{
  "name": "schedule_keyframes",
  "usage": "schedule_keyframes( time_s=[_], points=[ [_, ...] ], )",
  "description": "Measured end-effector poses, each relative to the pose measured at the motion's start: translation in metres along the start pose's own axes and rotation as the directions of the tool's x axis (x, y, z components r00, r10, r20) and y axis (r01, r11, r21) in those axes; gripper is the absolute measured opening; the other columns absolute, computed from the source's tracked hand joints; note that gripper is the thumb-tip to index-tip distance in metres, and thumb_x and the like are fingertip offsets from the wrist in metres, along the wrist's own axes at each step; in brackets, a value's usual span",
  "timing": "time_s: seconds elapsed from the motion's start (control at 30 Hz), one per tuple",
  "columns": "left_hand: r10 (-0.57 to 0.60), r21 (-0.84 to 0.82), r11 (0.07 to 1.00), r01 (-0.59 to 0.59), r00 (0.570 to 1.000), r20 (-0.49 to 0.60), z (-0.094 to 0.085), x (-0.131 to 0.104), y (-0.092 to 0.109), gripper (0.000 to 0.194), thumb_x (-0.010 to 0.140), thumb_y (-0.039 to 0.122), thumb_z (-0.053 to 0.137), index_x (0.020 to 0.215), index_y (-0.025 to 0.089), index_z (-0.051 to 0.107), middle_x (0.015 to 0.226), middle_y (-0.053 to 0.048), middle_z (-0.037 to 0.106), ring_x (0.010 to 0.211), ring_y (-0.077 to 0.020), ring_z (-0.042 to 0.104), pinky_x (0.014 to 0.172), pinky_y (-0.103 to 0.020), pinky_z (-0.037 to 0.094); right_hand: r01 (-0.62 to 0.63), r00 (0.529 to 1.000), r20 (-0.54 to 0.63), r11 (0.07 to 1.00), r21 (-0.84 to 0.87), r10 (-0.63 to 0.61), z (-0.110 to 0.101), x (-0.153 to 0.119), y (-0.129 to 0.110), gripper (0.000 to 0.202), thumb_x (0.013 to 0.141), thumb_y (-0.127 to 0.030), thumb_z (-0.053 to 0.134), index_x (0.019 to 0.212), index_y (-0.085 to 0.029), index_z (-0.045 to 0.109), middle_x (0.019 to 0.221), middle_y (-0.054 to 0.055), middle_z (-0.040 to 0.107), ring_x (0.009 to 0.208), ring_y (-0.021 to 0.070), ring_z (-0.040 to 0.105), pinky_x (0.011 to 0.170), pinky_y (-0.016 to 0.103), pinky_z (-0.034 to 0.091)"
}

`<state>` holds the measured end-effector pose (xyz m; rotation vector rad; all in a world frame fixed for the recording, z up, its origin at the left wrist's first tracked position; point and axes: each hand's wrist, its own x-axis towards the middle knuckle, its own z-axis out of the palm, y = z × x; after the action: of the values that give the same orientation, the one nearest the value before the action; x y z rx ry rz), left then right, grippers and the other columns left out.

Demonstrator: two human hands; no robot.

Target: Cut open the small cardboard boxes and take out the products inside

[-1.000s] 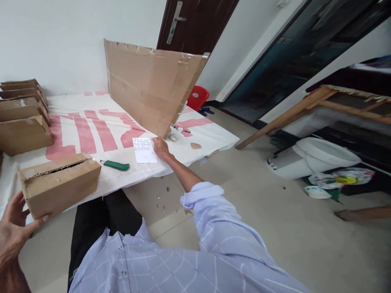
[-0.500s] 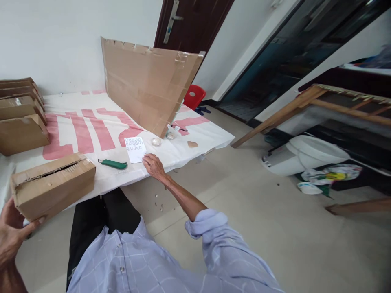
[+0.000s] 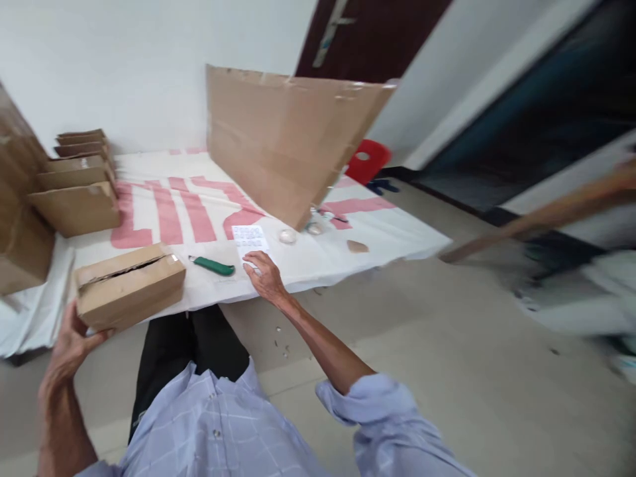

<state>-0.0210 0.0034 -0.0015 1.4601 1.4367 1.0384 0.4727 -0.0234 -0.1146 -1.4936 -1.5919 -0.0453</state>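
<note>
My left hand [image 3: 74, 341] grips the near left end of a small cardboard box [image 3: 130, 285], fingers and thumb around its lower corner. The box lies at the table's front edge, with a dark slit along its top. My right hand [image 3: 265, 275] rests over the near end of a white sheet [image 3: 250, 237] marked with rows of small figures. Its fingers are bent, with a gap between thumb and forefinger, and the part of the sheet beneath is hidden. Between box and sheet lies a green utility knife [image 3: 213, 266].
A large cardboard panel [image 3: 288, 132] stands slanted across the table [image 3: 318, 268]. Several open cartons [image 3: 77, 205] stand at left. Clear tape rolls [image 3: 287, 236] and a brown scrap [image 3: 358, 246] lie right of the sheet. A red chair [image 3: 368, 161] is behind.
The view has swung left, bringing more cartons in. My left hand still grips the box. My right thumb and forefinger now show a gap over the sheet's near end.
</note>
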Motion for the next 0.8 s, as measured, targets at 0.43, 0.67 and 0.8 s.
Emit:
schedule_keyframes(
  time_s=[0.43, 0.67, 0.8],
  points=[
    [0.267, -0.149, 0.956, -0.254, 0.961, 0.071, -0.023, 0.006, -0.042, 0.112, 0.062, 0.061, 0.107, 0.155, 0.032, 0.051, 0.18, -0.021, 0.045, 0.172, -0.0452, 0.038, 0.128, -0.059, 0.052, 0.167, 0.959, 0.154, 0.916, 0.364, -0.236, 0.04, 0.031, -0.145, 0.033, 0.112, -0.042, 0.063, 0.138, -0.028, 0.077, 0.135, 0.014, 0.076, 0.129, 0.0324, 0.073, 0.111, 0.056, 0.066],
    [0.247, -0.084, 0.968, -0.238, 0.961, 0.125, -0.023, 0.013, -0.015, 0.074, 0.074, 0.063, 0.098, 0.125, 0.028, 0.058, 0.176, -0.016, 0.051, 0.163, -0.043, 0.05, 0.13, -0.06, 0.048, 0.329, 0.894, 0.219, 0.904, 0.272, -0.391, 0.048, 0.052, -0.166, 0.031, 0.112, -0.039, 0.065, 0.138, -0.027, 0.077, 0.138, 0.014, 0.074, 0.132, 0.0337, 0.069, 0.117, 0.058, 0.061],
    [0.258, -0.062, 0.966, -0.252, 0.957, 0.133, -0.019, 0.014, -0.008, 0.064, 0.075, 0.059, 0.096, 0.116, 0.026, 0.06, 0.17, -0.015, 0.054, 0.156, -0.0416, 0.057, 0.127, -0.061, 0.051, 0.398, 0.837, 0.308, 0.89, 0.223, -0.452, 0.044, 0.065, -0.173, 0.027, 0.11, -0.039, 0.069, 0.132, -0.026, 0.077, 0.135, 0.014, 0.075, 0.127, 0.0349, 0.067, 0.113, 0.059, 0.06]
  ],
)
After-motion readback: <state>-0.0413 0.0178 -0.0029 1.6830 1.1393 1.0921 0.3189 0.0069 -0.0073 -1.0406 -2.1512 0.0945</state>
